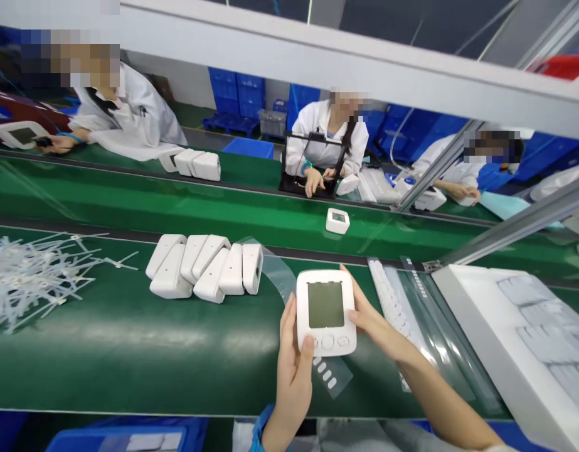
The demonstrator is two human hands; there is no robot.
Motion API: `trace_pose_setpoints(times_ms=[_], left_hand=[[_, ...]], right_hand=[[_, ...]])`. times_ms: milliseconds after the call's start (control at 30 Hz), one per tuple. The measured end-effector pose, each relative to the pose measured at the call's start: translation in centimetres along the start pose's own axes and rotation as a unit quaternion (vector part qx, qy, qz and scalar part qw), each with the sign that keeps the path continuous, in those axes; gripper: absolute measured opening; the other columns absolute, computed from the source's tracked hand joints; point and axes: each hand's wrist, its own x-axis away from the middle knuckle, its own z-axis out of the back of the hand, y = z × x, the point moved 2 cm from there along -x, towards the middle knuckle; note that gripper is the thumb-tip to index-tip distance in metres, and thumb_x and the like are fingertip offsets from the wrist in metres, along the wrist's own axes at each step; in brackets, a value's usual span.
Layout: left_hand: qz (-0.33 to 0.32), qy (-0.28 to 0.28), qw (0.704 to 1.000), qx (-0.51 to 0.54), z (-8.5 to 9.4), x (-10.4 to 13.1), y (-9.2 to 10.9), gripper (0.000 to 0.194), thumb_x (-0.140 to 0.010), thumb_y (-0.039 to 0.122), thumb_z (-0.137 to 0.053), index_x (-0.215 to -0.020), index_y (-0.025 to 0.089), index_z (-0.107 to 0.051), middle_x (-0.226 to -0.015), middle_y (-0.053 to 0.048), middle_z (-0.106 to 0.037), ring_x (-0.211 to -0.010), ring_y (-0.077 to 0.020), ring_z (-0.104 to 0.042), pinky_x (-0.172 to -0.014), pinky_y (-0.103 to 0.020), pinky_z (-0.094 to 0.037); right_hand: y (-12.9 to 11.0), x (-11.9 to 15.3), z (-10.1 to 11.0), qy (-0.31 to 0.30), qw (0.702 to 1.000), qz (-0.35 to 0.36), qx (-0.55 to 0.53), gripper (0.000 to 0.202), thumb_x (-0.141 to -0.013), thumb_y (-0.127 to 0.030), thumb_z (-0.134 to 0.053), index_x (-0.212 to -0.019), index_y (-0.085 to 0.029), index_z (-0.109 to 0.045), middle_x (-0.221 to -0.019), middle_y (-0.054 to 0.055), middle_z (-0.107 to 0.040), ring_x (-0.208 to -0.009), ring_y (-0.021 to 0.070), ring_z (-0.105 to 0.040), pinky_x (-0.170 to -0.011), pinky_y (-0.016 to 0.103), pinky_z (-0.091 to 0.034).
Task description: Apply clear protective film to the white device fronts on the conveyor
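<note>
The white device (325,314) is above the green tabletop (138,364), display (325,304) toward the camera. Grip of the left hand (293,376) holds its left side; grip of the right hand (374,320) holds its right edge. Similar white units (207,267) lie grouped left; pale ties (30,279) are heaped farther left.

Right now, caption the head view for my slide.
Left hand and right hand hold a white device above a green worktop.

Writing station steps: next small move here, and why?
Perhaps press the leftmost rounded white button with the left hand: its thumb lies at that button, the right hand steadies the white rounded-square plastic device, whose grey-green rectangular screen looks blank.
</note>
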Motion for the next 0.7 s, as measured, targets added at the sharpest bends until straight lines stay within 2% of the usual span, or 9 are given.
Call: trace_pose_setpoints(times_ms=[100,200,367,467,567,700], left_hand=[[0.015,-0.008,1.0,0.012,-0.5,0.5,0.6,0.049,-0.101,0.037,-0.045,-0.149,0.04,-0.036,-0.162,0.002,-0.029,-0.148,-0.0235,-0.029,-0.111,-0.032,-0.042],[0.029,-0.009,0.999,0.009,-0.7,0.8,0.6,0.048,-0.101,0.037,-0.045,-0.149,0.04,-0.037,-0.162,0.002,-0.03,-0.149,-0.0241,-0.027,-0.113,-0.034,-0.041],[0.053,-0.013,0.998,0.021,-1.2,0.8,0.3,0.05,-0.1,0.04,-0.046,-0.149,0.04,-0.035,-0.164,0.003,-0.026,-0.15,-0.0254,-0.024,-0.115,-0.036,-0.038],[0.073,-0.01,0.997,0.038,-1.5,0.7,0.0,0.051,-0.099,0.042,-0.047,-0.149,0.038,-0.036,-0.164,0.001,-0.026,-0.149,-0.0267,-0.026,-0.116,-0.037,-0.037],[0.104,-0.002,0.994,0.041,-1.7,0.6,-0.8,0.056,-0.097,0.047,-0.049,-0.15,0.036,-0.036,-0.164,-0.001,-0.025,-0.148,-0.0285,-0.029,-0.112,-0.036,-0.043],[0.142,-0.006,0.989,0.048,-2.2,0.1,-2.1,0.06,-0.095,0.052,-0.05,-0.151,0.036,-0.033,-0.165,-0.002,-0.024,-0.145,-0.0303,-0.035,-0.107,-0.038,-0.048]], right_hand=[[-0.3,0.3,-0.1,-0.031,0.998,0.04,-0.027,0.098,-0.091,-0.045,-0.062,-0.156,-0.037,0.012,-0.163,0.004,-0.022,-0.139,0.027,-0.041,-0.11,0.043,-0.039],[-0.3,0.5,-0.2,-0.065,0.994,0.059,-0.063,0.107,-0.089,-0.039,-0.067,-0.154,-0.035,0.018,-0.165,0.006,-0.016,-0.146,0.0253,-0.032,-0.116,0.043,-0.033],[0.4,0.5,0.2,-0.092,0.991,0.052,-0.08,0.126,-0.083,-0.03,-0.076,-0.147,-0.038,0.032,-0.165,0.01,-0.011,-0.143,0.0271,-0.037,-0.109,0.043,-0.044],[1.0,0.5,0.8,-0.092,0.991,0.047,-0.081,0.128,-0.082,-0.029,-0.077,-0.146,-0.038,0.034,-0.164,0.011,-0.013,-0.142,0.0276,-0.038,-0.109,0.044,-0.043],[1.5,0.4,1.4,-0.101,0.99,0.046,-0.086,0.131,-0.079,-0.034,-0.079,-0.145,-0.039,0.034,-0.163,0.012,-0.019,-0.138,0.0281,-0.043,-0.106,0.044,-0.046],[2.1,0.4,2.5,-0.101,0.991,0.022,-0.086,0.128,-0.079,-0.041,-0.078,-0.147,-0.041,0.031,-0.155,0.015,-0.035,-0.116,0.0262,-0.062,-0.086,0.04,-0.058]])
